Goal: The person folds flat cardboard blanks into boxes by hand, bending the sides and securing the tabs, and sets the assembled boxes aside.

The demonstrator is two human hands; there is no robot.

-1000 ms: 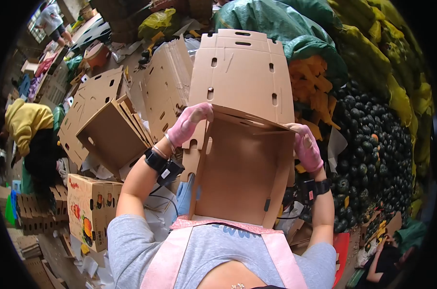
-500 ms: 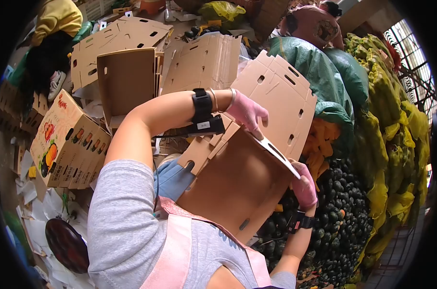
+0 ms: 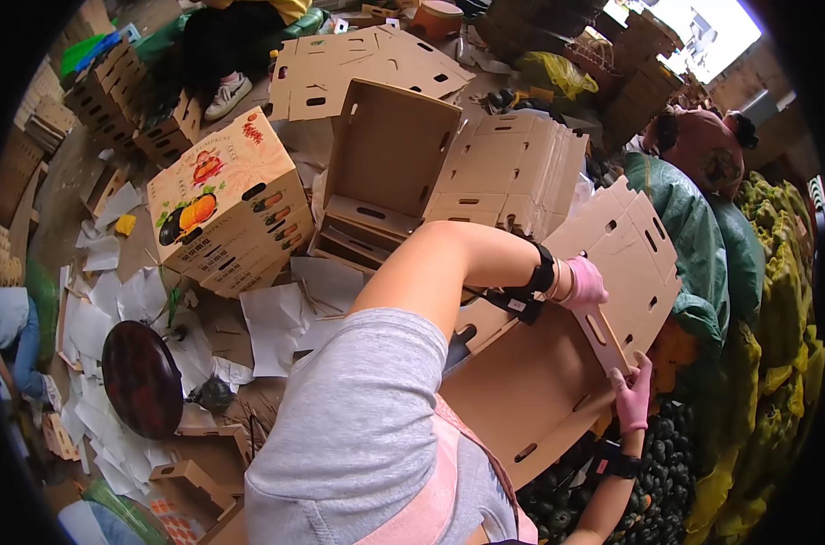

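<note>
A brown cardboard box (image 3: 531, 377), partly folded, lies tilted in front of my body with its plain inside showing. My left hand (image 3: 585, 283), in a pink glove, is closed over the upper corner of the slotted end panel (image 3: 603, 338). At the other end of that panel my right hand (image 3: 632, 395), also gloved in pink, grips the corner with thumb and fingers. Behind the panel lies a flat cardboard blank (image 3: 620, 243) with cut slots. My left forearm hides part of the box's near side.
Dark green pumpkins (image 3: 662, 463) are heaped below my right hand. Green sacks (image 3: 685, 218) and yellow net bags (image 3: 767, 345) line the right. Left stand printed cartons (image 3: 231, 195), an open box (image 3: 390, 136), stacked blanks (image 3: 503, 168) and a dark round stool (image 3: 143, 380). Other people are nearby.
The view has swung left, so the scene sits further right. The end panel now shows its slotted face more broadly, and my left fingers have closed over its corner.
</note>
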